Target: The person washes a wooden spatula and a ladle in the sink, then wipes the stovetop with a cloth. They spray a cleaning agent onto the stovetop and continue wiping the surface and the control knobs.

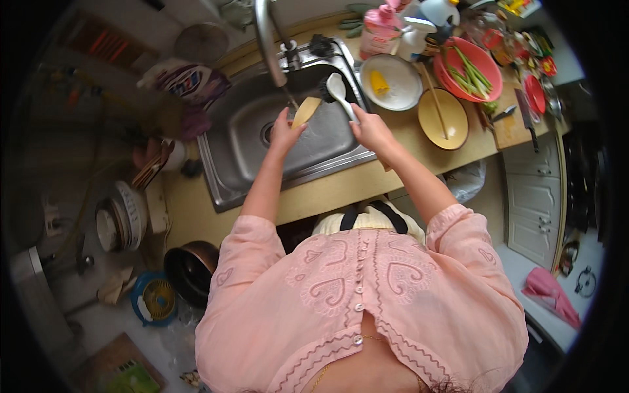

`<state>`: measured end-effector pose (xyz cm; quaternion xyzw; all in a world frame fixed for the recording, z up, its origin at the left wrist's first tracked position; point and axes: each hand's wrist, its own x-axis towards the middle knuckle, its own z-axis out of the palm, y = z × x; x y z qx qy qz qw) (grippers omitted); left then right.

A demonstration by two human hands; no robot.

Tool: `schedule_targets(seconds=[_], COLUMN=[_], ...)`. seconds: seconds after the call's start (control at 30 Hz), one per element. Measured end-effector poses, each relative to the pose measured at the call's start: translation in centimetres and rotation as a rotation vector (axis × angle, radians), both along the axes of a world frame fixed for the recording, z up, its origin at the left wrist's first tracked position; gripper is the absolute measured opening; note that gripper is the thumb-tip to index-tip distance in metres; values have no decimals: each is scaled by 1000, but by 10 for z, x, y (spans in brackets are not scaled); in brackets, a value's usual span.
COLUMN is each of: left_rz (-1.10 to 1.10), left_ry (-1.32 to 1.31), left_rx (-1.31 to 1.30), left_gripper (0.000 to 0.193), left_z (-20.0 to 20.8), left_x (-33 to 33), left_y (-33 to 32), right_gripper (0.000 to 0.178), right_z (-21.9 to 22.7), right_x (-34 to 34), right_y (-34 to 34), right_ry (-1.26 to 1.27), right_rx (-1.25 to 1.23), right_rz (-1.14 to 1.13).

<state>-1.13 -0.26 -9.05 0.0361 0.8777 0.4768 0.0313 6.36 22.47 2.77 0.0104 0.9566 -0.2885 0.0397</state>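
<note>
Over the steel sink, the left hand grips a small yellow bowl tilted right under the faucet, so water can reach inside. The right hand closes on a white spoon, raised above the basin's right edge, keeping drips in the sink.

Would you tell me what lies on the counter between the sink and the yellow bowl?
In the head view, a white plate holding a yellow piece sits between the sink and the yellow bowl.

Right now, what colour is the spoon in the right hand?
White, seen in the head view: the spoon is held by the right hand over the sink.
</note>
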Motion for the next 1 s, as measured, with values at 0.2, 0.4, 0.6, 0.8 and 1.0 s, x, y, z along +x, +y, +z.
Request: schedule_targets(seconds=[0.2, 0.4, 0.6, 0.8, 1.0], left_rz=[64, 40, 59, 63, 76], left_ry=[-331, -85, -110, -46, -8], left_rx=[-22, -145, -162, -187, -207], left_gripper=[45, 42, 39, 37, 36], left_z=[91, 89, 90, 87, 91], left_x=[46, 30, 42, 35, 24], left_y=[-7, 2, 0, -2, 6], right_gripper=[41, 38, 32, 39, 34], right_z=[19, 33, 45, 18, 39], right_x=[20, 1, -7, 0, 10], right_y=[-24, -55, -45, -49, -55], right_ry=[-184, -97, -376, -171, -181], right_rx=[-69, -132, -275, -253, -341], right_rz=[77, 113, 25, 54, 52])
